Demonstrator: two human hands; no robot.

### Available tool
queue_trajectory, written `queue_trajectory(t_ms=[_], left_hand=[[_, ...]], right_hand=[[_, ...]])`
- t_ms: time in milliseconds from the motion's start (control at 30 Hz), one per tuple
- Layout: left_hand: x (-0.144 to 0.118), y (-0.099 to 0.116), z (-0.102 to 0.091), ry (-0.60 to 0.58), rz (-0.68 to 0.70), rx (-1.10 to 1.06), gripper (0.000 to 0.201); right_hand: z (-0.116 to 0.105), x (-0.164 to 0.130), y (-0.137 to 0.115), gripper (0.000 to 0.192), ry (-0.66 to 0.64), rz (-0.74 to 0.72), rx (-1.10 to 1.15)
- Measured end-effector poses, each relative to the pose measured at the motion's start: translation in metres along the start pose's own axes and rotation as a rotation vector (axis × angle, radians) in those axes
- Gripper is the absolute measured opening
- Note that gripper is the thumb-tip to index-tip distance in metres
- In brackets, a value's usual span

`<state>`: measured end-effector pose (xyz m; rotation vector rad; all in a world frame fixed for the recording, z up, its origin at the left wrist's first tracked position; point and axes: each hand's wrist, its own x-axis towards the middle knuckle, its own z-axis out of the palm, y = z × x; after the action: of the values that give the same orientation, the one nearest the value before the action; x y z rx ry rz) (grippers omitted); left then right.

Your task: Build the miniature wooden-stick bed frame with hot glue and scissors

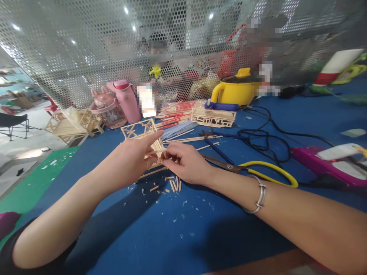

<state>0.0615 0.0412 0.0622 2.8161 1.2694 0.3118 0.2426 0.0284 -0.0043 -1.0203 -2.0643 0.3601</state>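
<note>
A small model built of thin wooden sticks [157,145] stands on the blue table, partly hidden behind my hands. My left hand [130,158] reaches over its near side, fingers closed around the frame and the index finger stretched along the top. At the model's right end, my right hand [186,162] pinches with thumb and fingertips on the sticks; the exact piece between them is hidden. Short cut stick pieces [173,186] lie just in front. Right of my right hand are yellow-handled scissors [229,167] and blue-handled pliers [219,151].
Behind lie long sticks in red-marked packs [174,110], clear strips [179,130] and another stick model [212,118] with a blue tool on it. A pink bottle [129,103], yellow pot [236,93], black cable [252,133] and purple-and-white tool [329,164] surround the work.
</note>
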Motion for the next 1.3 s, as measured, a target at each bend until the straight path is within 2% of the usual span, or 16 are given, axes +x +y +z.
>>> queue_trajectory(t_ms=[400, 1000, 1300], left_hand=[[-0.0015, -0.0024, 0.0060, -0.015, 0.045, 0.125, 0.066], [-0.0014, 0.0029, 0.0032, -0.038, -0.004, 0.142, 0.066], [-0.0007, 0.0022, 0.0017, -0.045, 0.001, 0.055, 0.062]], right_hand=[[0.0008, -0.0003, 0.0005, 0.013, -0.012, 0.016, 0.006], [0.0001, 0.0002, -0.0009, 0.014, -0.009, -0.003, -0.006], [-0.0003, -0.0004, -0.0004, 0.014, -0.019, 0.001, -0.008]])
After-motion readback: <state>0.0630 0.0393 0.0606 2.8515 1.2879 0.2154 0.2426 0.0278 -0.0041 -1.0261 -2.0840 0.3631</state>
